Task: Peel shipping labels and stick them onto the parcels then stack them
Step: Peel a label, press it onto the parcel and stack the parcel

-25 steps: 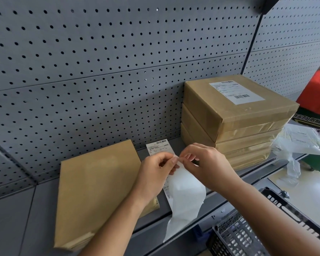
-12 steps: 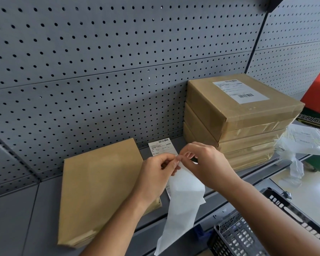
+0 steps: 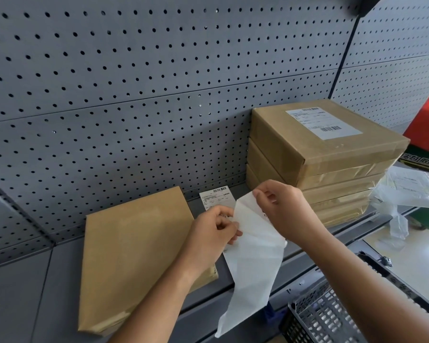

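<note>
Lower left, flat brown paper-wrapped parcel (image 3: 134, 256), unlabelled, on grey shelf (image 3: 60, 280); centre, left hand (image 3: 208, 233) and right hand (image 3: 282, 209), fingers pinching white shipping-label strip (image 3: 255, 263), apparently mid-peel; right, stack of brown parcels (image 3: 332, 174), top labelled, so one parcel seemingly remains.

Bare left forearm (image 3: 159, 300), bare right forearm (image 3: 362, 271), left hand (image 3: 209, 235), right hand (image 3: 287, 209)
</note>
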Motion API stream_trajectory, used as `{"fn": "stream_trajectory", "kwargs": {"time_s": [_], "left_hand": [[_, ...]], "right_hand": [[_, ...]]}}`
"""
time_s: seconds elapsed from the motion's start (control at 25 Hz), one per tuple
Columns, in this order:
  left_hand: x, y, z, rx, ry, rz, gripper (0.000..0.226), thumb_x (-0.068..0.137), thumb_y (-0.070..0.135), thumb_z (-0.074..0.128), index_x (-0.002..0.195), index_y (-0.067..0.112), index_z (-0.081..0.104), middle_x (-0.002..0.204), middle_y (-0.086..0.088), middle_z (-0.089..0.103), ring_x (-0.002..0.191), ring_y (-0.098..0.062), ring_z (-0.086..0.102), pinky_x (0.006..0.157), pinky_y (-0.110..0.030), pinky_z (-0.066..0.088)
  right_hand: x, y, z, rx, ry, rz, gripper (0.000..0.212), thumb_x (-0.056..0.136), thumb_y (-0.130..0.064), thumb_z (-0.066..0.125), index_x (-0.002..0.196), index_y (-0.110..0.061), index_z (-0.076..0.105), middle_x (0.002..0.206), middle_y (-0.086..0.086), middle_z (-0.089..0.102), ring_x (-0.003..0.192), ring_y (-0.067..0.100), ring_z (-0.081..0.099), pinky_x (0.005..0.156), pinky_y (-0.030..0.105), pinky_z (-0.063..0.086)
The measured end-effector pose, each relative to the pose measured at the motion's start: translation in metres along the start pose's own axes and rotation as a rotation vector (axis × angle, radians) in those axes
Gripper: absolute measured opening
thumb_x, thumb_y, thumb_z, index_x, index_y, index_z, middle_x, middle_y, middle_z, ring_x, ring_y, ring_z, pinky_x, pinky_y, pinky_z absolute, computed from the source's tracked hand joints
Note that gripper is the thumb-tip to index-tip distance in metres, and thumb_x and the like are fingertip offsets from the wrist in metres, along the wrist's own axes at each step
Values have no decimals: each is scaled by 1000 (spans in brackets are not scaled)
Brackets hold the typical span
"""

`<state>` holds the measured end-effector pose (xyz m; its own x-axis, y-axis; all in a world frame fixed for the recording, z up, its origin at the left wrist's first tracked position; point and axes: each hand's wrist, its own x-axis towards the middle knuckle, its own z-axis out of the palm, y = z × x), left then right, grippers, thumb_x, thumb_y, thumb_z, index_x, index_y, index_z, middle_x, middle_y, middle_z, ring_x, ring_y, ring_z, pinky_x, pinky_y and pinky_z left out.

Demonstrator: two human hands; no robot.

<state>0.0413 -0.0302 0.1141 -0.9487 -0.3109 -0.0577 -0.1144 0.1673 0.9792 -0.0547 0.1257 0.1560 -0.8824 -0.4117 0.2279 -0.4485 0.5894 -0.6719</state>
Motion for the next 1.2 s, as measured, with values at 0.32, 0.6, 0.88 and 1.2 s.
{"fn": "stream_trajectory", "kwargs": {"time_s": [0.32,0.6,0.88,1.2], "left_hand": [[2,19,3,-55,-14,-8,27,95,44,65,91,23,82,100,9,77,94,-3,71,77,-13,51],[5,19,9,-98,71,18,28,96,31,68,84,8,77,73,7,71,59,7,57,56,-7,45],[1,9,7,-47,-18,-45,25,94,27,72,80,6,74,80,-5,76,70,-12,64,67,-22,50],[4,23,4,-312,-117,-248,34,95,39,67,108,9,76,105,-10,80,84,-16,72,84,-32,58]], "right_hand": [[-7,-9,-5,88,-122,-78,19,99,-34,56,89,-24,69,73,-14,65,68,-2,60,64,16,48],[-15,0,-12,21,-193,-66,24,89,-50,66,89,-26,69,84,-13,70,79,-1,66,71,19,56],[8,9,-28,41,-52,73,19,93,-41,64,82,-26,68,78,-6,71,71,7,66,67,34,58],[7,-13,-32,38,-119,-109,14,97,-38,61,90,-29,68,80,-8,70,74,11,65,66,33,54]]}}
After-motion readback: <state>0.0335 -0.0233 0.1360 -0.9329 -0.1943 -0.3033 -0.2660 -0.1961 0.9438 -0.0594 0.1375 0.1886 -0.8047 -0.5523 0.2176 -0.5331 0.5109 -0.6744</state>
